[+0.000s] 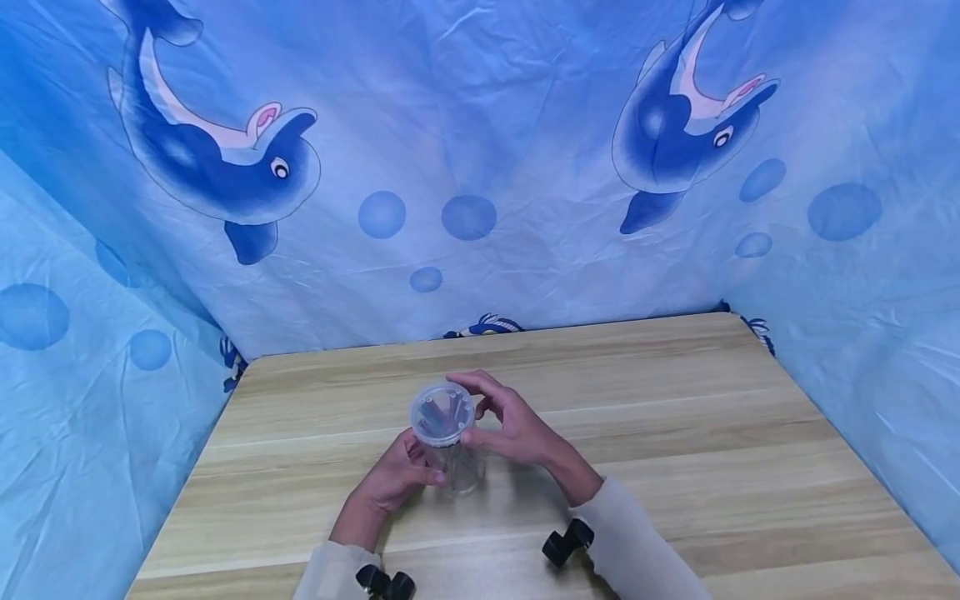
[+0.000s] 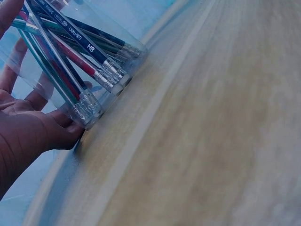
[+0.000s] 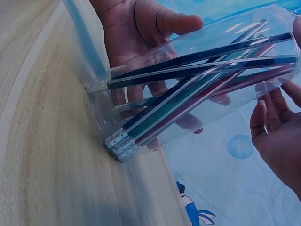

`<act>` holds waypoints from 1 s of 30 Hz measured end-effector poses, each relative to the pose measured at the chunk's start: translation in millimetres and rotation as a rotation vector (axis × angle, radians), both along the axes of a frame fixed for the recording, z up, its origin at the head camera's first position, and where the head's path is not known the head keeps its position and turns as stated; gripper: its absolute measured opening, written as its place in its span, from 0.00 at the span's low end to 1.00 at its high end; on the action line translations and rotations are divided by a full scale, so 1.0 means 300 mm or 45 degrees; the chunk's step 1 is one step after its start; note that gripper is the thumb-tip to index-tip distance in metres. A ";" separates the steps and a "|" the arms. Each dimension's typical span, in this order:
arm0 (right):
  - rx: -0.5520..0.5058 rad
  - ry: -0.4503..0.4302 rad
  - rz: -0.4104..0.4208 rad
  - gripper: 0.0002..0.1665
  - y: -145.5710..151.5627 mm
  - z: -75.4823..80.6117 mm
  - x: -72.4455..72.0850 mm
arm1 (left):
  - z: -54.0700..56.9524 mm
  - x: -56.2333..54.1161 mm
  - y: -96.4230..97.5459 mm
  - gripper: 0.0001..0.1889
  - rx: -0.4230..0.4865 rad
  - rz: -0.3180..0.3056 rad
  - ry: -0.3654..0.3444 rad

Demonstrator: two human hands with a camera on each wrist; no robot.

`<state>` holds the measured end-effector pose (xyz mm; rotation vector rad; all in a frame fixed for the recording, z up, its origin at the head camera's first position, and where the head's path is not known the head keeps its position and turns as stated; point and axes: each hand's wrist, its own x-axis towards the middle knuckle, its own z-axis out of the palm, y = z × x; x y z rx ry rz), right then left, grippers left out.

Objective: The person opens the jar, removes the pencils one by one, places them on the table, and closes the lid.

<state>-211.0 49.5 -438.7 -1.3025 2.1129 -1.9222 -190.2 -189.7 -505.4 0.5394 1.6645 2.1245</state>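
A clear plastic jar stands upright on the table in the head view, with several pencils leaning inside it. Their silver ferrules and erasers point down; one dark pencil is marked HB. My left hand grips the side of the jar low down, thumb in front, fingers showing through the clear wall in the right wrist view. At the top, my right hand holds the round clear lid by its edge between thumb and fingers.
The wood-grain table extends to both sides of the jar. Blue cloth printed with dolphins hangs along the back and sides. A small black device is worn at each wrist over light sleeves.
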 end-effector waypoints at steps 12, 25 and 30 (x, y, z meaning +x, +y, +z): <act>-0.156 -0.143 0.071 0.23 0.019 -0.011 -0.002 | -0.004 0.000 0.000 0.45 -0.006 0.010 -0.021; -0.141 -0.152 0.141 0.26 0.015 -0.013 -0.017 | -0.009 0.003 -0.006 0.44 -0.042 0.024 -0.020; -0.103 -0.088 0.114 0.40 0.016 -0.012 -0.018 | -0.009 -0.001 -0.002 0.42 -0.036 0.000 0.017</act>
